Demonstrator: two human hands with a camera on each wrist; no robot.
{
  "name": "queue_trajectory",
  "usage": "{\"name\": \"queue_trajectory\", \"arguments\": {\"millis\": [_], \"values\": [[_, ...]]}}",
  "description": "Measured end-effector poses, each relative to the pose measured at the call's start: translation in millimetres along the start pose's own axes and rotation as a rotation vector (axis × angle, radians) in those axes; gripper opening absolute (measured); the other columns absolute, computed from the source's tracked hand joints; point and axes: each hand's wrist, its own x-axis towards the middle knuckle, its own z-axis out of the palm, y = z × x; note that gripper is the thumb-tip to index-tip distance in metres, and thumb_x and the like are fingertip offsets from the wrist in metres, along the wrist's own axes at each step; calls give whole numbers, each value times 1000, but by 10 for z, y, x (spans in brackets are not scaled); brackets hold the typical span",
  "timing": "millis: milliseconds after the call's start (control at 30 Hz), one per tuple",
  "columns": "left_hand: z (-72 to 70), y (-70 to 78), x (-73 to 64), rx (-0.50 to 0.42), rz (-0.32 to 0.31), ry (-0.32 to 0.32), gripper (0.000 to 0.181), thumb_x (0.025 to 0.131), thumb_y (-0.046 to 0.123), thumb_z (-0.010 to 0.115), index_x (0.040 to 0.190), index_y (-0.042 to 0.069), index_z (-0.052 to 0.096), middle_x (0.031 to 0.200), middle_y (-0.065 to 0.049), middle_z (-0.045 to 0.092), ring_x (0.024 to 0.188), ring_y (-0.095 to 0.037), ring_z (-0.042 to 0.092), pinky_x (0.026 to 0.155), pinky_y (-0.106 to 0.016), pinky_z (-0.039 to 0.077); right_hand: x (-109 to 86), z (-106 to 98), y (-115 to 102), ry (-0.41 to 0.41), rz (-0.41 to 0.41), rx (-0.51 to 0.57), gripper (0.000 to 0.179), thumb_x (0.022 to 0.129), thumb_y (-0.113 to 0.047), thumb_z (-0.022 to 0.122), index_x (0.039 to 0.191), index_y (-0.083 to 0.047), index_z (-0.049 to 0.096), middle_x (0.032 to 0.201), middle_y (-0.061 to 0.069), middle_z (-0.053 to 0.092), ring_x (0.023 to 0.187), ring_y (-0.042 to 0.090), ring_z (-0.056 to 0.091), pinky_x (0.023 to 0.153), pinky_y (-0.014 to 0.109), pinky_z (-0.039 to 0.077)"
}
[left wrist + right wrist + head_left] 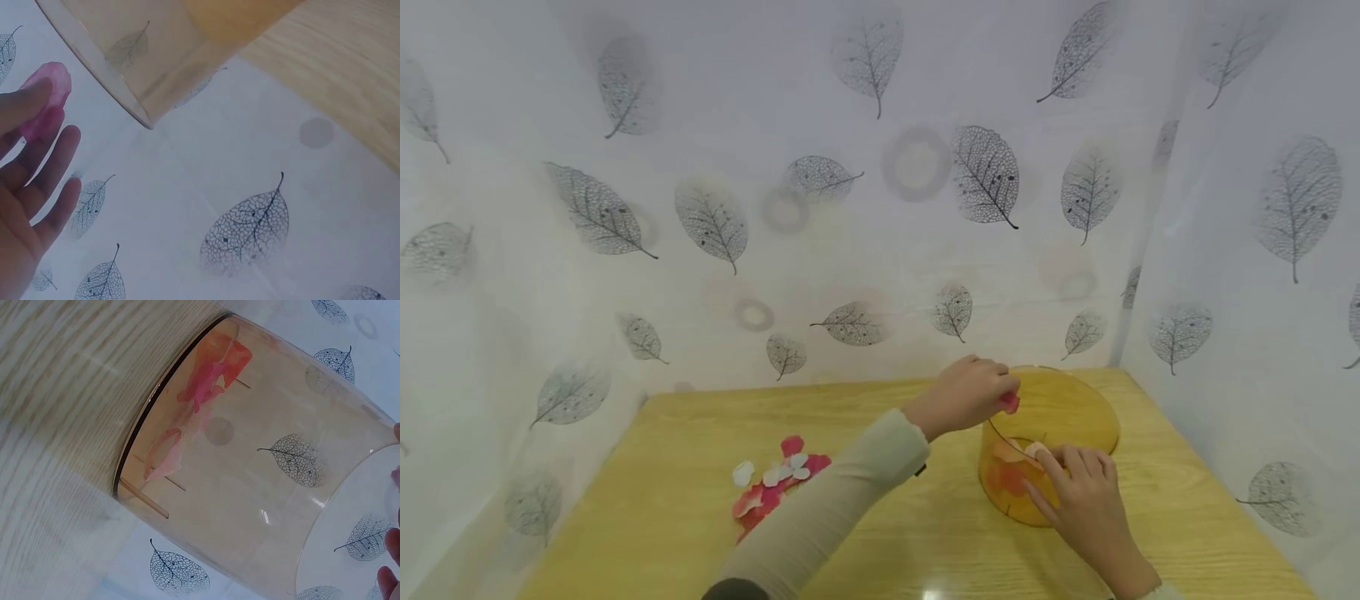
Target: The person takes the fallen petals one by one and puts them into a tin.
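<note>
An amber see-through cylindrical container [1075, 412] stands on the table, with several pink and red petals [209, 375] lying at its bottom. My left hand [962, 396] is raised at the container's upper left rim. Thumb and fingers there pinch a bright pink petal [59, 87], close to the rim but apart from it in the left wrist view. At the container's near side is my right hand [1086, 500], with a pale petal [1033, 450] pinched at its fingertips. Only the fingertips of this hand show at the edge of the right wrist view.
A loose pile of pink, red and white petals [767, 492] lies on the left of the wooden table [685, 467], partly behind my left forearm. Pale sheets with a leaf print [985, 175] enclose the table at the back and sides.
</note>
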Motion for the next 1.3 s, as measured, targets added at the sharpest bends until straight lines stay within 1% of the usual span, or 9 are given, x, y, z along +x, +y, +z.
{"name": "queue_trajectory", "arguments": {"millis": [167, 300, 433, 600, 800, 933, 1067, 1200, 1300], "values": [[122, 32, 216, -20, -73, -109, 13, 92, 35, 57, 92, 24, 64, 86, 13, 64, 79, -2, 59, 76, -18, 47, 1, 0, -15, -12, 8, 3, 58, 98, -55, 25, 97, -8, 59, 81, 8, 51, 74, 27, 44, 73, 45, 31], [221, 62, 300, -49, -97, -167, 11, 91, 36, 59, 91, 25, 63, 86, 14, 63, 78, -1, 58, 76, -19, 45, 6, -4, -26, -11, 6, 0, 59, 98, -54, 25, 96, -7, 60, 81, 8, 49, 74, 26, 43, 72, 44, 31], [292, 78, 318, -62, -88, -175, 11, 90, 35, 60, 87, 25, 62, 82, 14, 62, 73, 0, 55, 71, -18, 44, 6, -11, -31, -25, 3, -5, 60, 98, -54, 24, 95, -6, 60, 81, 9, 50, 74, 26, 43, 73, 44, 31], [306, 80, 301, -72, -85, -199, 15, 87, 38, 64, 85, 23, 62, 80, 13, 62, 69, -1, 54, 63, -17, 41, -1, -8, -14, -28, -2, -21, 60, 98, -54, 23, 96, -6, 59, 81, 10, 51, 73, 27, 44, 73, 45, 33], [303, 87, 304, -64, -88, -253, 17, 89, 36, 62, 101, 24, 64, 95, 13, 67, 79, -1, 58, 69, -17, 45, 1, -13, -1, -17, -2, -23, 61, 98, -55, 23, 98, -7, 60, 81, 10, 52, 74, 27, 44, 72, 46, 32], [309, 84, 306, -77, -86, -250, 20, 90, 35, 61, 106, 23, 64, 101, 11, 67, 83, -2, 60, 72, -17, 47, 2, -5, 6, -9, -9, -16, 61, 97, -56, 23, 99, -7, 61, 81, 10, 51, 73, 27, 44, 72, 46, 32], [284, 75, 270, -88, -70, -217, 17, 91, 32, 61, 105, 22, 64, 101, 9, 67, 85, -4, 61, 75, -17, 48, -4, 4, 16, -17, -9, -28, 62, 98, -56, 22, 99, -7, 60, 80, 10, 51, 73, 27, 44, 72, 46, 33], [209, 56, 160, -45, -67, -169, 17, 92, 33, 59, 105, 24, 64, 98, 11, 67, 81, -3, 60, 73, -19, 45, -5, 5, 13, -17, -8, -25, 61, 98, -55, 22, 98, -7, 60, 80, 10, 51, 73, 27, 44, 72, 46, 33], [129, 24, 22, -21, -67, -123, 17, 93, 34, 58, 105, 24, 64, 97, 11, 66, 81, -3, 59, 79, -21, 45, -5, 3, 7, -11, -10, -19, 61, 98, -55, 23, 97, -7, 60, 80, 10, 52, 73, 28, 45, 71, 45, 33]]}}
